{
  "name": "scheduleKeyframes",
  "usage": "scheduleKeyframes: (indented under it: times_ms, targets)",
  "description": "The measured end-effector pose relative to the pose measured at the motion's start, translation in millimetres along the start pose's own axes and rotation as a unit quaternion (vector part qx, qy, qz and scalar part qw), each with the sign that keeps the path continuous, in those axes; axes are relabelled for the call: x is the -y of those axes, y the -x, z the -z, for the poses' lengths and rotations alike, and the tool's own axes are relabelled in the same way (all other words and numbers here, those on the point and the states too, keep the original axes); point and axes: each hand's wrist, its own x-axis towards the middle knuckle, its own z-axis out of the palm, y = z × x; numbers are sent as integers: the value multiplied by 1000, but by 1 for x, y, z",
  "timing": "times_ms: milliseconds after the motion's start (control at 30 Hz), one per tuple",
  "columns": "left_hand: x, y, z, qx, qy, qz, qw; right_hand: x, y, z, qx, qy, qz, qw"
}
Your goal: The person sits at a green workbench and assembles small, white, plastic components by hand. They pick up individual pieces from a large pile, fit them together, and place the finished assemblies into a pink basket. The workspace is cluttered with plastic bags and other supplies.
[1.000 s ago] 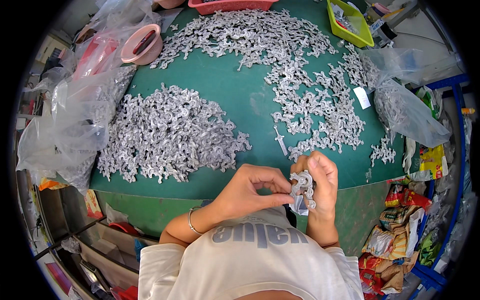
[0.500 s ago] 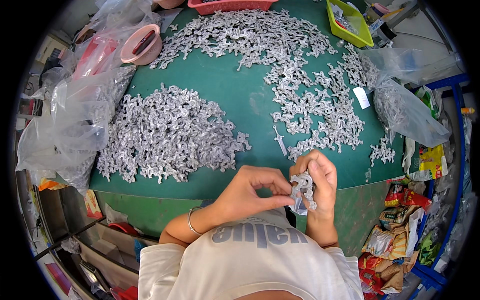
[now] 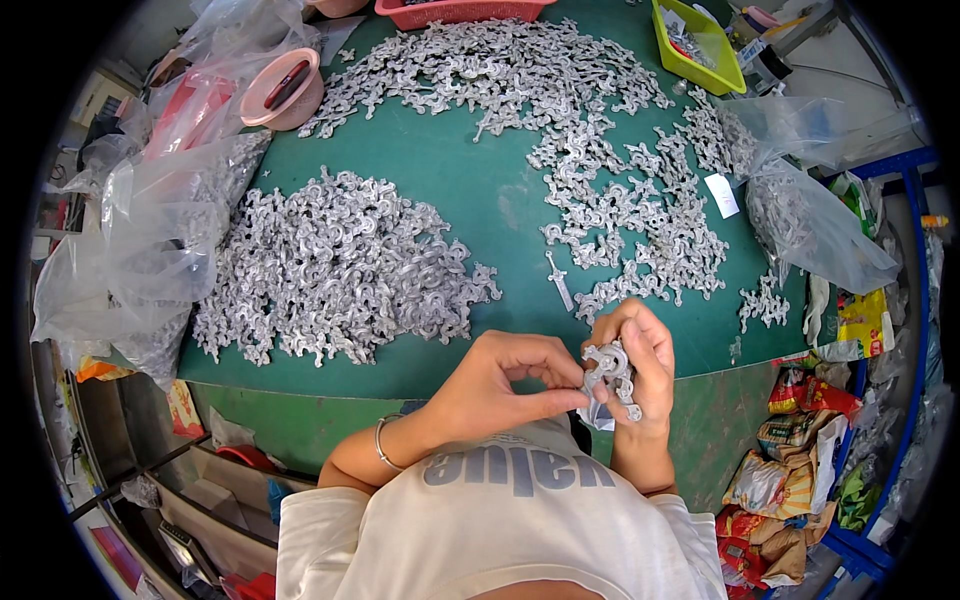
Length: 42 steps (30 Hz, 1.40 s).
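In front of my chest, my right hand (image 3: 646, 362) is closed around one or more curved silver metal castings (image 3: 612, 368); its fingers hide how many. My left hand (image 3: 510, 378) pinches the near-left edge of that casting between thumb and fingertips. A shiny flat grey piece (image 3: 600, 415) shows just below the fingertips; what it belongs to is unclear. Beyond my hands, a small sword-shaped silver piece (image 3: 558, 280) lies alone on the green table (image 3: 480, 205). Left of it rises a dense heap of similar castings (image 3: 335, 265).
More castings (image 3: 610, 190) spread along the back and right. Clear plastic bags (image 3: 150, 230) of parts flank the left side; another bag (image 3: 815, 225) stands right. A pink bowl (image 3: 285, 90), a red basket (image 3: 465, 12) and a yellow-green basket (image 3: 700, 50) sit toward the back.
The casting in my right hand has turned slightly, its lower end shifting right and showing more of its ring shape. Both hands stay nearly in place.
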Motion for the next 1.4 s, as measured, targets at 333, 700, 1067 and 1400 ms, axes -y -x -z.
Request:
scheduleKeyframes:
  times_ms: [333,700,1067,1400]
  targets:
    - [-3,2,0,-72,90,60,992,-1,-6,19,-106,-363,-198,904]
    - [-10,1,-3,-59,89,71,992,-1,12,17,5,-105,59,993]
    - [-8,0,-5,5,105,30,994,5,15,11,32,40,79,996]
    - [-10,0,-5,14,113,17,993,4,15,10,20,19,76,997]
